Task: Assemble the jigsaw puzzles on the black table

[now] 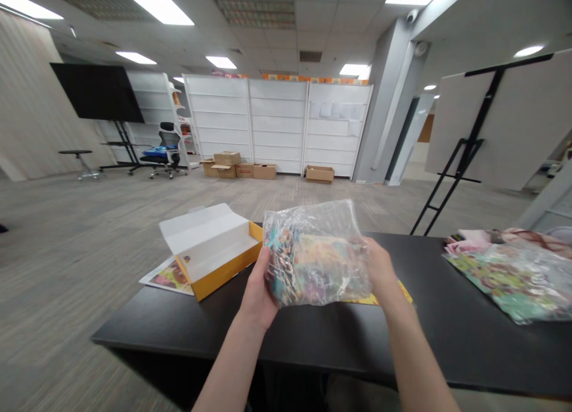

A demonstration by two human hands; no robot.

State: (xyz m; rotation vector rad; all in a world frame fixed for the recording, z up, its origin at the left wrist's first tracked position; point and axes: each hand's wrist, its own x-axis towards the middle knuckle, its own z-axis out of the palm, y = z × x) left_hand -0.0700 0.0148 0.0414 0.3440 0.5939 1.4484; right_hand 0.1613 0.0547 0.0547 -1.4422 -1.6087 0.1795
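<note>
Working remotely, I had left hand [260, 296] and right hand [379, 269] clamped on a clear bag [319, 218] of colorful stuff [322, 260]. Yellow box [223, 274] sat open.

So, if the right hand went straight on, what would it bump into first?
Most likely the clear plastic bag: the right hand holds its right side, angled in toward it. Exact depth is unclear.

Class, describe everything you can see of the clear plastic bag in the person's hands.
The clear plastic bag is shiny and creased, its upper part slack. Inside, small multicoloured pieces show at the left, beside a larger pale, patterned mass; what these are is unclear. It is held up over the black table, the left hand gripping its left side and the right hand its right.
</note>
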